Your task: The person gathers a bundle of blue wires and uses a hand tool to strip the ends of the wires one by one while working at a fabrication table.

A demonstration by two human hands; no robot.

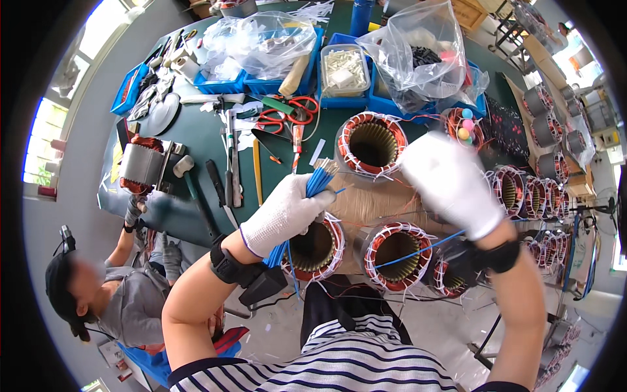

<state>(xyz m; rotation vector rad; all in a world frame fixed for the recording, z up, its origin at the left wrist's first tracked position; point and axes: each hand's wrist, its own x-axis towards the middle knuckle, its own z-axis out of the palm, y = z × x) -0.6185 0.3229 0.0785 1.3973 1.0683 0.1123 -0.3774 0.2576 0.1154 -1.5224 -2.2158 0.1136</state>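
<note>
My left hand (281, 222), in a white knit glove, is closed around a bundle of blue wires (320, 181) with pale ends at the top. Their lower ends hang past my wrist. My right hand (450, 183), gloved too, is raised at the right and smeared by motion, so its fingers cannot be read. One blue wire (418, 253) stretches from below that hand across a wound motor stator (423, 261) with copper windings and white lacing. Another stator (335, 245) sits under my left hand. A third stator (348, 153) stands beyond, on brown cardboard (366, 206).
Red-handled scissors (302, 111), a mallet (185, 166) and other hand tools lie at the left. Blue bins (258, 83) and plastic bags (418, 49) line the back. More stators (509, 189) stand right. Another person (134, 300) works at the left with a stator (142, 163).
</note>
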